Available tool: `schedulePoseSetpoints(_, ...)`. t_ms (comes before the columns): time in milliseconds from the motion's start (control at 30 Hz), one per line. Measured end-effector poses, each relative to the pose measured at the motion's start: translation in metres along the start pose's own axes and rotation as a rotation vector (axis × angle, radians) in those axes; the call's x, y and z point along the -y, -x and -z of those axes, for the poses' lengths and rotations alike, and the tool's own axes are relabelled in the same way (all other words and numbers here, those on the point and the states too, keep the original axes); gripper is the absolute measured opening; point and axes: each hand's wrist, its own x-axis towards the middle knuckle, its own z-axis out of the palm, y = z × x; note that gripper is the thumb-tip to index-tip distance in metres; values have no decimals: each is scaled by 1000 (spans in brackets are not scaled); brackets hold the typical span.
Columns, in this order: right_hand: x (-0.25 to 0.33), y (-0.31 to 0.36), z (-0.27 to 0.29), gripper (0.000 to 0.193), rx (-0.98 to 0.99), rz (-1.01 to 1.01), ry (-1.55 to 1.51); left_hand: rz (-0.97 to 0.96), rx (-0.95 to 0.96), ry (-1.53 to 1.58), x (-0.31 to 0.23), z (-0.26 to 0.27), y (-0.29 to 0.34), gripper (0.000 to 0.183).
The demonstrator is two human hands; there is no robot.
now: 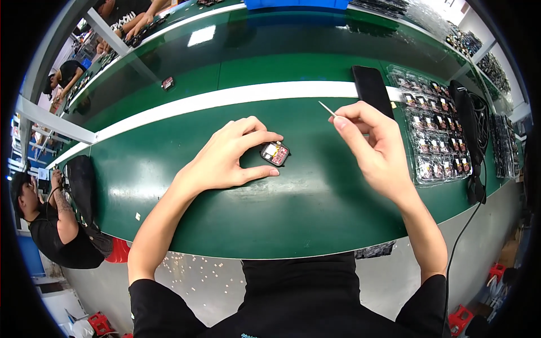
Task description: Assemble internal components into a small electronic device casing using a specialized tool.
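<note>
A small black square device (275, 153), its inside showing white and reddish parts, lies on the green tabletop (236, 217). Thumb and index finger of my left hand (231, 152) bracket it, the index fingertip at its far edge and the thumb at its near edge. To the right and above the table, my right hand (375, 143) pinches a thin pointed metal tool (326, 109). Its tip points up and left, apart from the device. The rest of the tool is hidden in my fingers, so its exact kind does not show.
Clear plastic trays (442, 173) of similar small devices sit at right, beside a black cable (479, 121). A black flat object (372, 90) overlaps the white divider (236, 96). Beyond it lies another small device (167, 83). A person (62, 225) sits at left.
</note>
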Motion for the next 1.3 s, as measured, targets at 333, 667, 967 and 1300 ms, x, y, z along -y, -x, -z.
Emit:
schedulePoseSetpoints(333, -42, 8, -37, 8, 90, -99, -237, 45, 10, 138, -2, -1, 5, 55)
schedulePoseSetpoints(667, -46, 6, -42, 4, 101, 61, 75, 102, 24, 114, -1, -9, -2, 55)
schedulePoseSetpoints(967, -42, 4, -44, 4, 108, 79, 126, 87, 2, 100, -1, -9, -2, 54)
schedulePoseSetpoints(1300, -42, 6, -45, 5, 95, 93, 120, 53, -29, 111, 0, -10, -4, 53)
